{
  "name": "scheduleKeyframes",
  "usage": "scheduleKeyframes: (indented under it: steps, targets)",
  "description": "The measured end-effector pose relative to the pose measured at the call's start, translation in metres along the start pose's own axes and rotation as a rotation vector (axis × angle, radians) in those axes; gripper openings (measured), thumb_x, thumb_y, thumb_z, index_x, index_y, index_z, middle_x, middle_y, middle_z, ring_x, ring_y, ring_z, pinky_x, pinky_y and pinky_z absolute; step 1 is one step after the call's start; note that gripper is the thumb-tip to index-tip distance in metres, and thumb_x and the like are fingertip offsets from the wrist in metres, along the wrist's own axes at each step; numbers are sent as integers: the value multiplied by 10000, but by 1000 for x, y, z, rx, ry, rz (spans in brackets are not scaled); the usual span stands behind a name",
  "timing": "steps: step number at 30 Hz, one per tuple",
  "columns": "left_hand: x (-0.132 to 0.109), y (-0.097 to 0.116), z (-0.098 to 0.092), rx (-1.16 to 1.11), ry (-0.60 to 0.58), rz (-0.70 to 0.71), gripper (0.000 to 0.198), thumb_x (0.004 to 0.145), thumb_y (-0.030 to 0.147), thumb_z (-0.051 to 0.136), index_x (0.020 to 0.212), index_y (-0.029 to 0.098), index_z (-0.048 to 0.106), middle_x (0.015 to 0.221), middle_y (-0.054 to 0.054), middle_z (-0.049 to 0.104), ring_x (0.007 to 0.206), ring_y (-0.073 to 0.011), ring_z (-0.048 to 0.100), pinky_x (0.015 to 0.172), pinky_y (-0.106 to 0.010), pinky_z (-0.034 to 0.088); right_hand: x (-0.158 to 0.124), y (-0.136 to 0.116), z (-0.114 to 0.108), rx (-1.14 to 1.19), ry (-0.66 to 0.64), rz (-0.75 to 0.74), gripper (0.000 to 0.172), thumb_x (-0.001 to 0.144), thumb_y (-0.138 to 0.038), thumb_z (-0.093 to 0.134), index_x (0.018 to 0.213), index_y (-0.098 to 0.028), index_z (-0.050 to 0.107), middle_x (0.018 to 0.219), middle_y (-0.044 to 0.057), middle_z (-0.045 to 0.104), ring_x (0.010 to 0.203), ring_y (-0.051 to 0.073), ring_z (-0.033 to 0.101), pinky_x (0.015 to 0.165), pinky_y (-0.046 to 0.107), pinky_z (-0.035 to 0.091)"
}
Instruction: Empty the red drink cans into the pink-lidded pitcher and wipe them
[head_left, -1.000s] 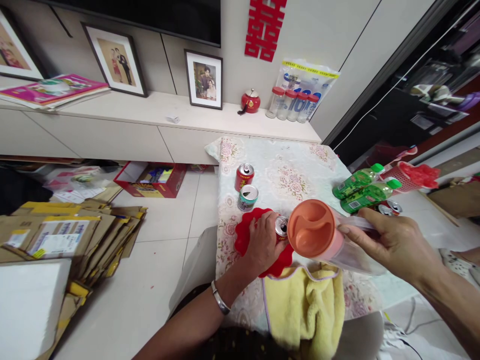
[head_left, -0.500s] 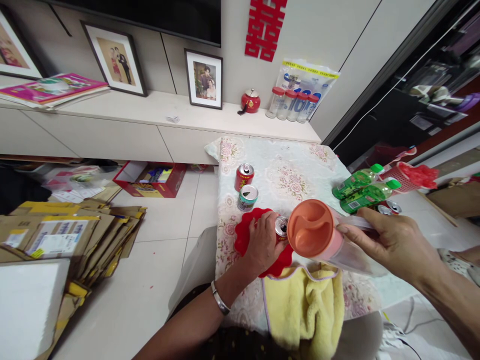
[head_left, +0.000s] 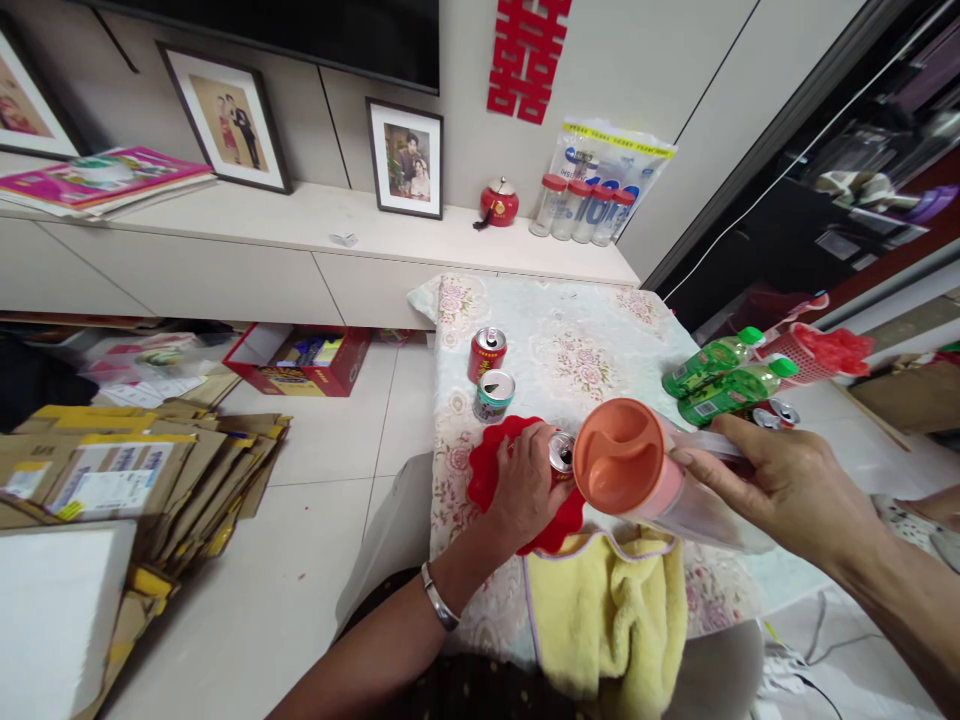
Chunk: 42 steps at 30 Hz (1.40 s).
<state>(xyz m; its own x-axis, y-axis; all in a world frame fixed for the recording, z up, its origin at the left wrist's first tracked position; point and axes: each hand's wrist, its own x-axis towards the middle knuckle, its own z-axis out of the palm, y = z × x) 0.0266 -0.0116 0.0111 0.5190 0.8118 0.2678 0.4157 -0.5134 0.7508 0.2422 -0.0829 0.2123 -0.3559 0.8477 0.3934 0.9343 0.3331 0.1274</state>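
With my right hand (head_left: pixel 780 480) closed around its handle, a clear pitcher with an orange lid (head_left: pixel 621 455) is tilted to the left. Its lid end meets the top of a drink can (head_left: pixel 562 452), so I cannot see whether anything flows. My left hand (head_left: pixel 525 480) grips that can, which stands on a red scalloped mat (head_left: pixel 487 465). Just beyond the mat stand a green-and-silver can (head_left: pixel 493 397) and a red can (head_left: pixel 488 355), both opened. A yellow towel (head_left: pixel 615 610) hangs over the near table edge.
Two green-capped bottles (head_left: pixel 739 390) lie at the table's right side, with more cans (head_left: pixel 784 412) and a pink basket (head_left: pixel 802 350) by them. Flattened cardboard (head_left: pixel 150 480) and a red box (head_left: pixel 300 360) are on the floor at left. Glass jars (head_left: pixel 581 212) line the cabinet.
Both hands, the pitcher and the can keep their places relative to one another. Only a very slight shift of the whole view shows.
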Motion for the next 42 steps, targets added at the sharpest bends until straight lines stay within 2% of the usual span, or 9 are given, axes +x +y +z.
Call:
scheduleKeyframes:
  steps: [14,29,42]
  targets:
    - [0,1,0,-2,6,-7,678,878,205,712,1479,210,399,1533,-225,564,1484,-403,520,1207,-719,377,2,-1,-4,0,-14,-24,587,1148,-570,451,712,-177,468,502,-72,333,379,52,343,421,215,285]
    - [0,3,-3,-1,-16,-5,679,883,191,715,1476,187,385,1536,-247,561,1488,-403,519,1204,-718,382,2,-1,-3,-4,-21,-13,590,1147,-583,448,738,-165,528,503,-64,361,386,65,387,428,220,295]
    - [0,2,-2,-2,-10,-3,670,889,214,703,1484,196,396,1540,-237,563,1488,-399,520,1207,-718,377,1,0,-3,10,-29,-7,596,1144,-580,456,711,-171,491,501,-62,357,386,60,375,427,214,290]
